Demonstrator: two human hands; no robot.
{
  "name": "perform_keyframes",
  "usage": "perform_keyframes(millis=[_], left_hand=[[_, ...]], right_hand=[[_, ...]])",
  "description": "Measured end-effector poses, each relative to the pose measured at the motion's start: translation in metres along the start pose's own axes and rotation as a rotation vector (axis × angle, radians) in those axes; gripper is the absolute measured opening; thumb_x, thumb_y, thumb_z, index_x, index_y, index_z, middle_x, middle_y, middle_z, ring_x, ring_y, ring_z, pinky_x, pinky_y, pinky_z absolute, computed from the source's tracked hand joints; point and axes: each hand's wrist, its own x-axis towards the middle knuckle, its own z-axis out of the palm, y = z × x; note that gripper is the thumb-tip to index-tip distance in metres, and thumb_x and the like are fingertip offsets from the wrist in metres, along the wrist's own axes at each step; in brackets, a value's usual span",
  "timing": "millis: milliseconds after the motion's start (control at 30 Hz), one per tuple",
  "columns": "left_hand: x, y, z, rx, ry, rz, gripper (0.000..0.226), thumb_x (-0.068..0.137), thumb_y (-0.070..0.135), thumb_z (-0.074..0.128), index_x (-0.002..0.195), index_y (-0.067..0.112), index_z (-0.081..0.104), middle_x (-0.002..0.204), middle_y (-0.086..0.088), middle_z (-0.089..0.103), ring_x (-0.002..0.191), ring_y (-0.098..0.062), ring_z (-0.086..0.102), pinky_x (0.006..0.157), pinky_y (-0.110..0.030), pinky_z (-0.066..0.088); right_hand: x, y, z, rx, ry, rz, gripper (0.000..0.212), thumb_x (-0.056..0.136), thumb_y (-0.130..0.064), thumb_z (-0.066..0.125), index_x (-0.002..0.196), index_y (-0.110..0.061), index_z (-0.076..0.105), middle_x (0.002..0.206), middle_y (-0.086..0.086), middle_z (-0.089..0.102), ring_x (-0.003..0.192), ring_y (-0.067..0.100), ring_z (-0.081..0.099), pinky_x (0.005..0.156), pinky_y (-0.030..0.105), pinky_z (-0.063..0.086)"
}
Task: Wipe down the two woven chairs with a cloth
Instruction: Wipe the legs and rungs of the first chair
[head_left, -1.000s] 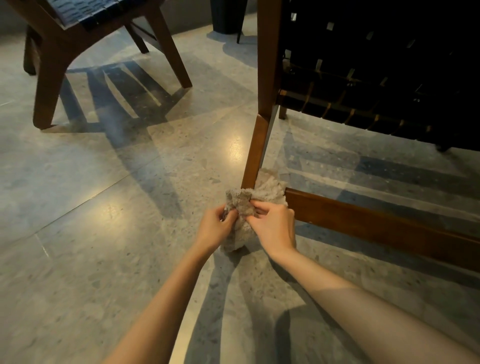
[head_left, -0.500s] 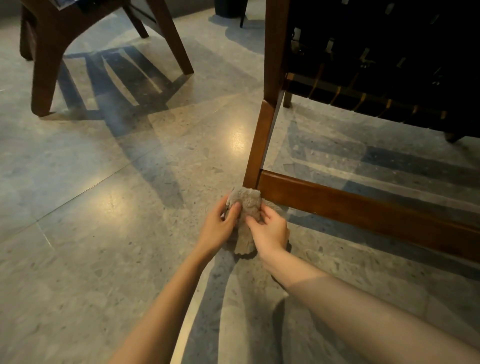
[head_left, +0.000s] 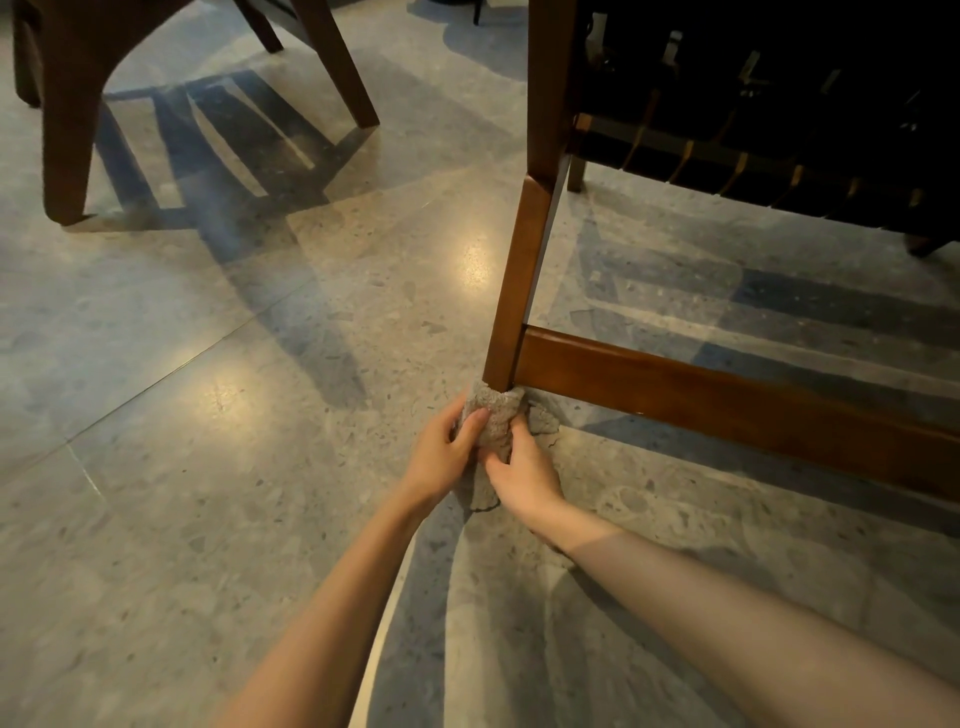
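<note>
Fuzzy cloth (head_left: 497, 417) now lower at wooden leg (head_left: 519, 280), pinched by left hand (head_left: 441, 458), right hand (head_left: 524, 475)

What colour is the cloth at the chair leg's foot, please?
Light grey-beige cloth, seen in the head view.

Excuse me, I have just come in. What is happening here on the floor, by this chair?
A person is wiping down a woven chair. The left hand and the right hand both hold a grey cloth, bunched at the foot of the chair's wooden leg, just below where the low side rail joins it. The second chair stands apart at the upper left, and no hand touches it.
</note>
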Motion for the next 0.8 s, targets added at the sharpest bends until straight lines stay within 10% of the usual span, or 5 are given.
perform_keyframes(millis=[167,367,500,800], left_hand=[[-0.014,0.001,-0.001,0.002,0.043,0.020,0.019,0.096,0.010,0.051,0.100,0.019,0.067,0.092,0.000,0.071,0.089,-0.014,0.067,0.077,-0.027,0.055],[-0.029,0.020,0.005,0.052,0.191,-0.082,0.010,0.088,0.033,0.063,0.093,0.036,0.055,0.096,0.013,0.063,0.081,0.006,0.060,0.065,-0.012,0.049],[-0.025,0.054,0.012,0.224,0.240,-0.164,0.053,0.075,0.059,0.067,0.116,0.035,0.043,0.127,0.003,0.036,0.123,-0.015,0.032,0.100,-0.032,0.035],[0.010,0.128,0.016,0.355,0.118,0.138,0.049,0.084,0.044,0.065,0.124,0.056,0.039,0.133,-0.005,0.028,0.125,-0.023,0.020,0.103,-0.037,0.022]], right_hand=[[-0.009,-0.004,-0.017,-0.067,-0.024,-0.048,0.042,0.093,-0.015,0.057,0.134,-0.013,0.051,0.127,0.007,0.060,0.118,0.022,0.056,0.100,0.040,0.047],[-0.028,-0.022,-0.061,-0.076,-0.094,-0.115,0.043,0.087,-0.015,0.066,0.129,-0.017,0.057,0.123,0.001,0.064,0.114,0.015,0.059,0.098,0.034,0.048],[-0.034,-0.043,-0.108,-0.126,-0.010,-0.227,0.045,0.091,-0.015,0.059,0.135,-0.021,0.050,0.129,-0.002,0.058,0.117,0.014,0.054,0.087,0.020,0.043],[-0.032,-0.075,-0.179,-0.014,-0.053,-0.392,0.038,0.093,-0.010,0.055,0.130,-0.021,0.055,0.110,-0.014,0.058,0.092,-0.011,0.053,0.075,0.006,0.042]])
